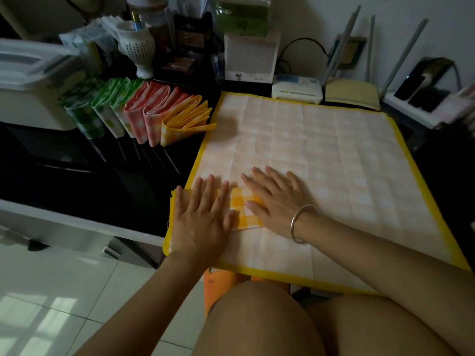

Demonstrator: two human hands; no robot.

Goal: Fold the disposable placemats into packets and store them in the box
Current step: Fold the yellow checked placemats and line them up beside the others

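A folded yellow-checked placemat packet (244, 209) lies on a large spread placemat (321, 155) with a yellow border. My left hand (203, 217) presses flat on the packet's left part with straight fingers. My right hand (275, 199), wearing a silver bangle, presses flat on its right part. A row of folded packets stands at the left: green ones (102, 111), pink ones (149, 111) and a yellow one (185, 122). I cannot tell which object is the storage box.
A white plastic container (33, 80) sits at the far left. Behind are a white vase (137, 47), a desk calendar (249, 57), two routers (352, 93) and a phone on a stand (421, 86). The black tabletop (90, 183) ends at a white edge above the tiled floor.
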